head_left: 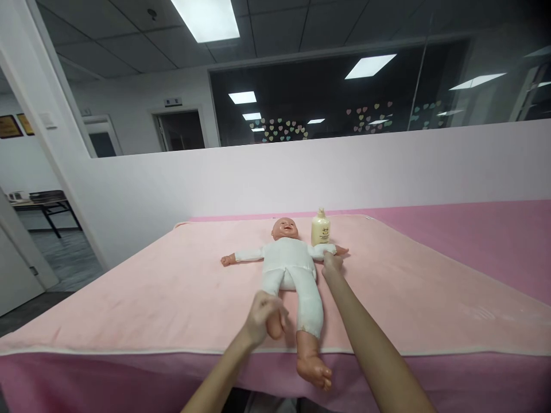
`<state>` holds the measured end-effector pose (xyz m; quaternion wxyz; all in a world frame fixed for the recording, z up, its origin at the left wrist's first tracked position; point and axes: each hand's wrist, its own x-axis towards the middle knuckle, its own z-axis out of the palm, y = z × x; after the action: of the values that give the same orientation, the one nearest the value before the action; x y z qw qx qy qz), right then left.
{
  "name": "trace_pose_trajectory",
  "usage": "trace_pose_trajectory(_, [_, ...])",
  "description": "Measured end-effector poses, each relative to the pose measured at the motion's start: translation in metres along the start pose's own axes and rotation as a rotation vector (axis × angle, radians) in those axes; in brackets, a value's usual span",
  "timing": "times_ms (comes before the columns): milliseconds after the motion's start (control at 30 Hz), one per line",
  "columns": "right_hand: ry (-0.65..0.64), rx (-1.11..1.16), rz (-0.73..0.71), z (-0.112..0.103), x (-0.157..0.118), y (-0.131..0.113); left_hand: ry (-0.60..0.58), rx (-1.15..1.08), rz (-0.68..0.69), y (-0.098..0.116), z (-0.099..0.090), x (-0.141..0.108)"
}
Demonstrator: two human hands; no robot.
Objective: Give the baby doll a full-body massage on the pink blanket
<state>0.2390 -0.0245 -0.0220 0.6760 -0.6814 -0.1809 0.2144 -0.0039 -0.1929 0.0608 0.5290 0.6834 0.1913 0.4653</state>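
A baby doll point(289, 258) in a white cloth suit lies on its back, head away from me and arms spread. My right hand point(333, 264) is closed around the doll's arm on the right, close to its wrist. Over the lower leg on the left, my left hand point(262, 312) has its fingers curled around the limb; they are slightly blurred and hide part of the shin. The foot on that side point(275, 326) shows just below my fingers. The doll's other foot point(314, 371) reaches past the near edge. A pale yellow bottle point(321, 228) stands beside the doll's head.
The doll lies on a peach towel point(172, 298) with a light border, spread over a pink cover point(486, 241). A white low wall point(258, 178) with glass above runs along the far side. An open doorway is at the left, with a dark-legged table point(47, 201) beyond it.
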Motion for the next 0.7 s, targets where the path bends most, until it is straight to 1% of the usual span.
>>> trace_pose_trajectory(33, [0.012,0.004,0.006,0.000,0.001,0.001,-0.007,0.003,-0.008,-0.004,0.004,-0.001])
trace_pose_trajectory(67, [0.020,0.019,-0.004,0.001,0.001,0.000,0.001,-0.008,0.021,-0.003,0.004,0.003])
trace_pose_trajectory(100, [0.023,0.041,-0.042,0.001,0.001,-0.001,0.026,-0.034,0.081,0.004,0.002,0.011])
trace_pose_trajectory(167, [0.001,0.079,-0.212,0.002,-0.004,-0.007,0.055,-0.066,0.199,0.026,-0.010,0.036])
trace_pose_trajectory(200, [-0.019,0.080,-0.329,0.002,-0.008,-0.011,0.064,-0.052,0.228,0.035,-0.017,0.051])
trace_pose_trajectory(233, [-0.054,0.057,-0.454,0.002,-0.013,-0.013,0.068,-0.020,0.233,0.040,-0.024,0.065])
trace_pose_trajectory(267, [-0.108,0.005,-0.575,0.002,-0.018,-0.016,0.094,0.014,0.223,0.038,-0.030,0.078])
trace_pose_trajectory(300, [-0.177,-0.073,-0.677,0.002,-0.022,-0.017,0.135,0.043,0.197,0.031,-0.035,0.087])
trace_pose_trajectory(367, [-0.314,-0.243,-0.819,0.002,-0.031,-0.019,0.232,0.103,0.091,0.006,-0.040,0.096])
trace_pose_trajectory(400, [-0.360,-0.309,-0.855,0.002,-0.033,-0.019,0.265,0.137,0.039,-0.006,-0.040,0.096])
trace_pose_trajectory(433, [-0.379,-0.348,-0.871,0.003,-0.034,-0.019,0.291,0.150,0.007,-0.015,-0.040,0.094])
trace_pose_trajectory(467, [-0.371,-0.353,-0.869,0.003,-0.034,-0.019,0.299,0.155,-0.010,-0.018,-0.041,0.089])
trace_pose_trajectory(500, [-0.349,-0.327,-0.853,0.004,-0.033,-0.019,0.282,0.149,-0.010,-0.014,-0.041,0.084])
trace_pose_trajectory(533, [-0.317,-0.277,-0.824,0.004,-0.030,-0.019,0.254,0.126,0.008,-0.005,-0.042,0.078])
trace_pose_trajectory(600, [-0.230,-0.136,-0.720,0.005,-0.022,-0.019,0.172,0.049,0.077,0.023,-0.043,0.064])
trace_pose_trajectory(667, [-0.126,-0.002,-0.548,0.004,-0.014,-0.018,0.092,-0.019,0.146,0.044,-0.039,0.047])
trace_pose_trajectory(700, [-0.085,0.056,-0.433,0.002,-0.009,-0.016,0.054,-0.035,0.161,0.046,-0.035,0.038])
